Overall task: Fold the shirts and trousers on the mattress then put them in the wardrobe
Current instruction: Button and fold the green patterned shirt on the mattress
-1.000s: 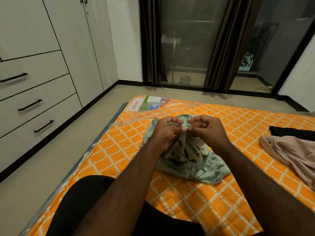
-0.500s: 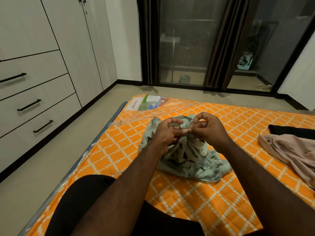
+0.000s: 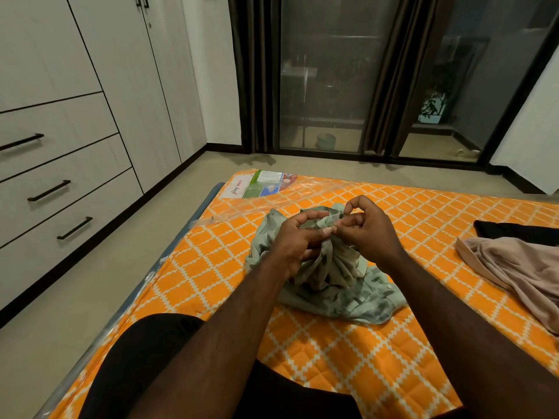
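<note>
1. The green shirt (image 3: pixel 329 285) lies bunched on the orange mattress (image 3: pixel 348 352), mid-bed.
2. The left hand (image 3: pixel 295 240) and right hand (image 3: pixel 367 234) meet above it, both pinching its raised edge.
3. A beige garment (image 3: pixel 514 267) lies at the right; the wardrobe (image 3: pixel 75 116) stands at the left.

Dim room with beige floor (image 3: pixel 90 297), white wall (image 3: pixel 217 86) and 2 dark curtains (image 3: pixel 390 86) flanking a glass door (image 3: pixel 326 71).

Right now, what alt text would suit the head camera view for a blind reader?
A left hand and right hand pinch the bunched top of a pale green shirt on an orange mattress. A beige garment and black garment lie at right; a white wardrobe stands at left.
</note>
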Action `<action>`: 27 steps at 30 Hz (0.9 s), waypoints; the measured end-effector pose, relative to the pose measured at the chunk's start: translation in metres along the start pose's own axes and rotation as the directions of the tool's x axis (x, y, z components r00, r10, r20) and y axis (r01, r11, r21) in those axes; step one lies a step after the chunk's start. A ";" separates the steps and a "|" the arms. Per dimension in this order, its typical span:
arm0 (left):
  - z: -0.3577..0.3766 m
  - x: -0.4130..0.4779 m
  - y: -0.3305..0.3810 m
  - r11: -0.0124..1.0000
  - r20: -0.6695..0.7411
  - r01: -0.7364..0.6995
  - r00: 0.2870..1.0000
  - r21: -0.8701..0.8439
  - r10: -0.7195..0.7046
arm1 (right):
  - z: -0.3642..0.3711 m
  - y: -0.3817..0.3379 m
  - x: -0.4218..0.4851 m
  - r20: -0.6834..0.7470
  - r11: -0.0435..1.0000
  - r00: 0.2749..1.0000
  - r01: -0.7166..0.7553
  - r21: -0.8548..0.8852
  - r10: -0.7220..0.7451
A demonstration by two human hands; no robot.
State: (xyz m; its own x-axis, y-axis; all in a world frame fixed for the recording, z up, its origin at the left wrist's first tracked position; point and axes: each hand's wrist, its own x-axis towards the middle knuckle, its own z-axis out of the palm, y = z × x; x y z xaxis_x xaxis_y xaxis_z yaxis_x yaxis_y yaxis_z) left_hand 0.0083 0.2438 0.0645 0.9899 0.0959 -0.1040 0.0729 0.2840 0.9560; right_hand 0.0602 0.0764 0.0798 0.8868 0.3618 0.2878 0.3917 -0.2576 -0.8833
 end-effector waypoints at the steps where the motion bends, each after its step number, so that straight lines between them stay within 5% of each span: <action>1: 0.000 0.000 0.000 1.000 0.015 0.001 1.000 0.001 -0.001 | 0.000 0.000 0.000 0.005 1.000 1.000 0.007 -0.016 -0.007; 6: -0.001 0.002 -0.002 0.999 0.079 0.017 0.997 0.037 -0.019 | 0.001 0.000 -0.001 0.056 0.997 0.998 0.024 -0.078 -0.019; 18: 0.005 0.007 -0.010 0.997 -0.099 0.074 0.993 0.034 -0.071 | 0.002 0.006 -0.001 0.053 0.998 0.999 0.014 -0.066 -0.010; 27: 0.010 0.008 -0.020 0.994 -0.114 0.071 0.990 -0.079 -0.080 | 0.011 0.019 0.001 -0.017 0.969 0.999 0.029 -0.246 -0.035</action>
State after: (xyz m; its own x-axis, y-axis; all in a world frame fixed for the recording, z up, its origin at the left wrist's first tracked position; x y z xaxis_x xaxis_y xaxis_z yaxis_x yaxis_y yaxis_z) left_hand 0.0163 0.2298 0.0476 0.9606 0.1816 -0.2104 0.1328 0.3650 0.9215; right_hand 0.0656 0.0821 0.0589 0.8767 0.3551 0.3245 0.4660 -0.4596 -0.7560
